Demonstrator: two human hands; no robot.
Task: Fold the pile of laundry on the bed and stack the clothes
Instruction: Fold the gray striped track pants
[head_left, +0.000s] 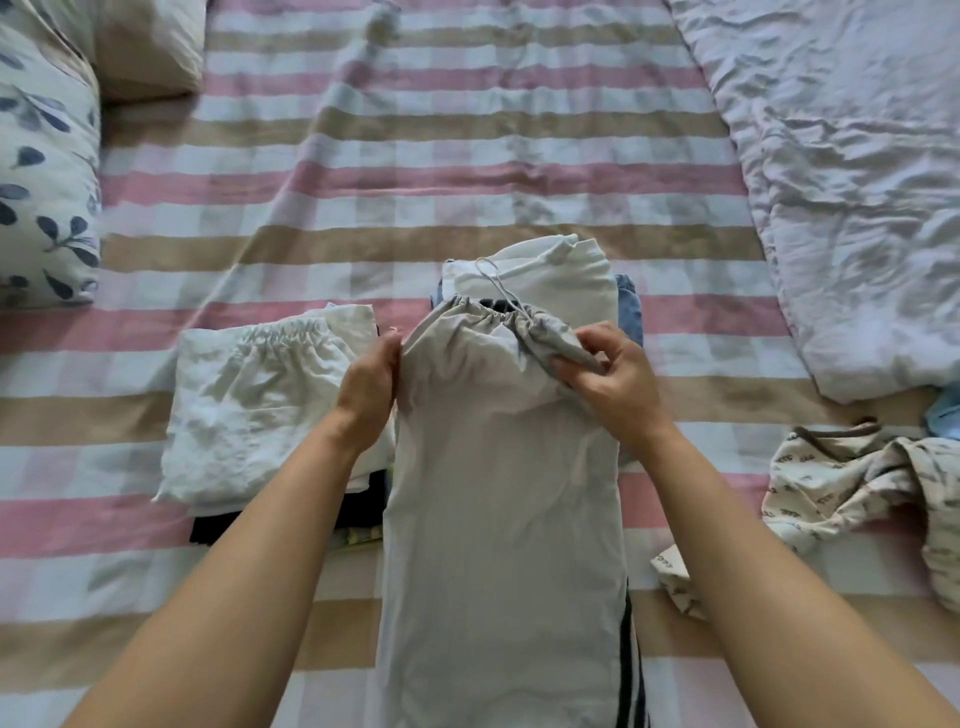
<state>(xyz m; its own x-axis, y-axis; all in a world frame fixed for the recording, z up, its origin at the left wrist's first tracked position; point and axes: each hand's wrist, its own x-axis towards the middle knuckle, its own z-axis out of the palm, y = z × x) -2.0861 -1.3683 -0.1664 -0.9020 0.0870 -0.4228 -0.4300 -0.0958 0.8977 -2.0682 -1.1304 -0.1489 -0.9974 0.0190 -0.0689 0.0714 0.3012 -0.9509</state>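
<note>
Right hand (613, 384): fingers curled, thumb and fingertips pinching the right corner of the elastic waistband (493, 312), which is bunched and drawn inward.

Left hand (371, 374): fingers nearly straight, laid flat against the left edge of the same garment just below the waistband; thumb hidden, nothing clasped that I can see.

Garment: grey trousers (498, 519), folded into one narrow strip. Long axis runs straight away from me. The waistband points toward the far side of the bed (311, 182); the legs point toward me and run out of the bottom of the view. A thin drawstring (491, 280) trails from the waistband away from me.

The waistband end rests on a folded white garment (550, 280), with blue denim (628, 306) showing at its right edge. A dark striped cloth (628, 675) shows under the right edge of the legs.

Just left, touching my left wrist: a folded white piece with gathered elastic (260, 405), on top of dark clothes (223, 525).

Toward the right edge of the bed, well apart: an unfolded patterned garment (857, 478). Beyond it, a rumpled pale quilt (857, 182) runs along the right side. At the far left corner: a leaf-print pillow (41, 156).
</note>
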